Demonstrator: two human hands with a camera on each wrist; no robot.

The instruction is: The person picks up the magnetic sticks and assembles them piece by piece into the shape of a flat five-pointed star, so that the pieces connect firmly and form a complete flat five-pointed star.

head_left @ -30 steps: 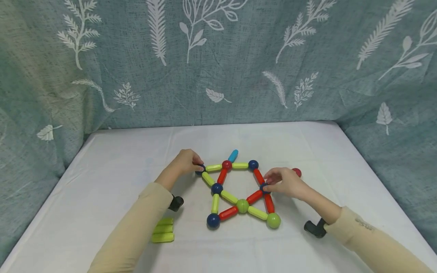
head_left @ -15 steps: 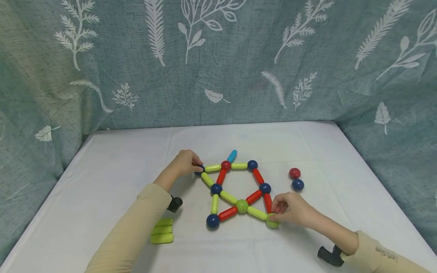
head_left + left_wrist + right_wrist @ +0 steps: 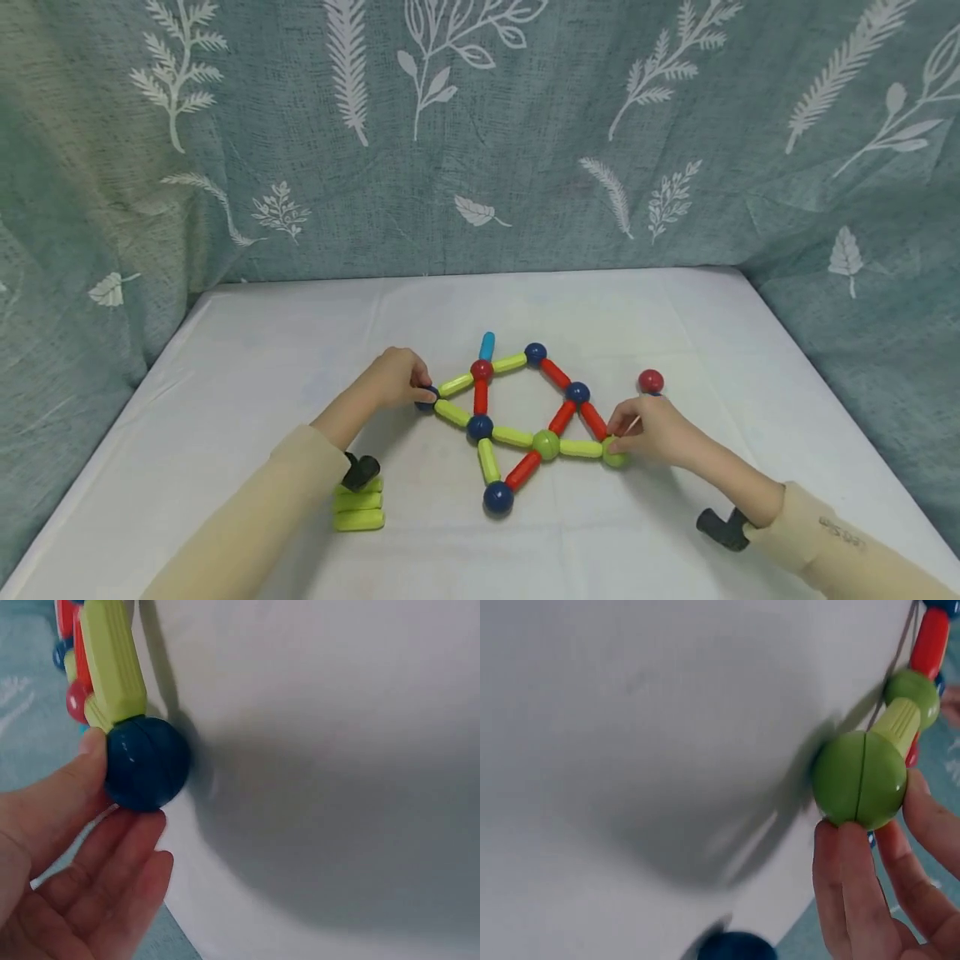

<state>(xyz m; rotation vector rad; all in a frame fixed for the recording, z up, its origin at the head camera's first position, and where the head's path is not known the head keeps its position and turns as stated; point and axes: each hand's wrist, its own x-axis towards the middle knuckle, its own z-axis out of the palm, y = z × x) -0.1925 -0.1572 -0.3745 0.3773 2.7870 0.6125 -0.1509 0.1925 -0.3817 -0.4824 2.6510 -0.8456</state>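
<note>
A flat frame of coloured sticks and balls lies on the white table. My left hand (image 3: pixel 393 379) pinches the dark blue ball (image 3: pixel 148 764) at its left corner between thumb and fingers. At the right corner my right hand (image 3: pixel 651 427) grips a green ball (image 3: pixel 860 780) by fingertips and thumb. Between them run yellow-green sticks (image 3: pixel 512 437) and red sticks (image 3: pixel 522 471), joined at a middle green ball (image 3: pixel 546 445) and several dark blue balls (image 3: pixel 480 427). A blue stick (image 3: pixel 487 345) points away from the red ball (image 3: pixel 482 371) at the back.
Three or so loose yellow-green sticks (image 3: pixel 358 520) lie by my left forearm, partly covered by the wrist camera (image 3: pixel 362 472). Beyond my right hand sits a loose red ball (image 3: pixel 651 382), with a loose blue ball (image 3: pixel 736 947) beside it. A patterned green curtain (image 3: pixel 480 150) hangs behind the table.
My right hand has left the blue ball on the right side and taken the green corner ball. The whole frame has turned counterclockwise, its left corner nearer, its right corner farther away.
</note>
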